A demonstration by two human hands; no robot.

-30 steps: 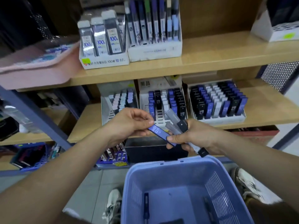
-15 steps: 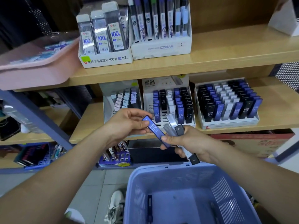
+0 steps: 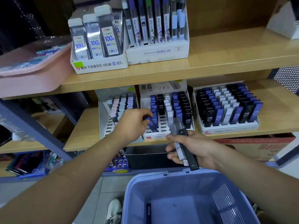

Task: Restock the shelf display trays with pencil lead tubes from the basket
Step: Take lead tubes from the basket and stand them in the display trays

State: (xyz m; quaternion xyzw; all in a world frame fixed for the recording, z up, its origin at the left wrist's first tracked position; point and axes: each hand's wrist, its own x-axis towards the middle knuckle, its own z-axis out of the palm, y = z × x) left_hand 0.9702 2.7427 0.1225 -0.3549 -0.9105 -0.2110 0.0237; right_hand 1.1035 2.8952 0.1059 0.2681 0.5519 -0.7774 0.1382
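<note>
My left hand (image 3: 132,122) grips a blue lead tube (image 3: 152,124) marked HB 0.5 and holds it upright at the front left slots of the middle white display tray (image 3: 161,134) on the lower shelf. That tray holds rows of blue, black and white tubes. My right hand (image 3: 195,148) is shut on a small bundle of tubes (image 3: 182,139), grey, white and black, just in front of the tray. The blue basket (image 3: 186,199) sits below, close to me, with one blue tube (image 3: 148,212) lying on its floor.
A fuller tray of tubes (image 3: 226,126) stands to the right, a tray of pale tubes (image 3: 106,122) to the left. Two boxed displays (image 3: 100,65) sit on the upper shelf beside a pink bin (image 3: 29,78). A black box (image 3: 145,159) and a cardboard carton (image 3: 258,147) lie below.
My left hand has pulled the blue tube out of the right hand's bundle and carried it forward and up to the middle tray. The right hand stayed with the other tubes.
</note>
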